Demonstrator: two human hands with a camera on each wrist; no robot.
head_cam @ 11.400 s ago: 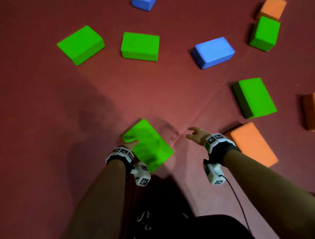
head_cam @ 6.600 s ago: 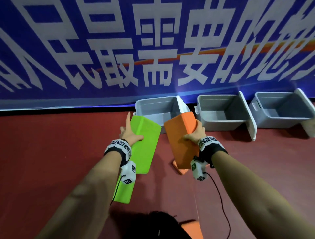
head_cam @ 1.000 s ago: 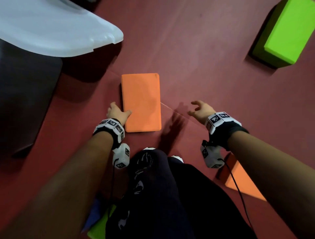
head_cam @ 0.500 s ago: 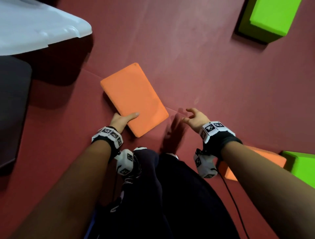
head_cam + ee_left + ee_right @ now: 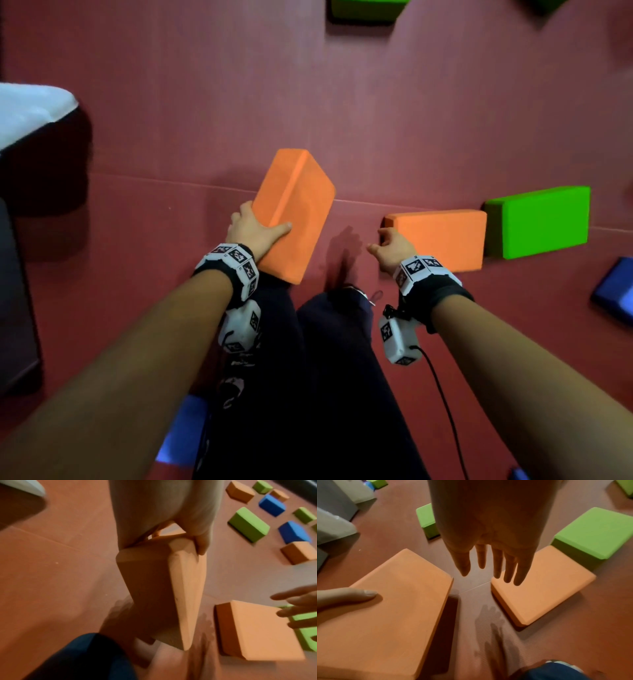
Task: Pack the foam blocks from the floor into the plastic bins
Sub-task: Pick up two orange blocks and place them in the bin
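Two orange blocks: left hand (image 5: 255,230) grips lifted block (image 5: 295,212); right hand (image 5: 392,247), fingers extended, above floor block (image 5: 442,238).

We see a dark red floor (image 5: 376,120) of matting, with a thin seam (image 5: 171,181) running straight across it. Soft shadows (image 5: 339,253) fall on its finely ribbed surface. The light looks dim and warm.
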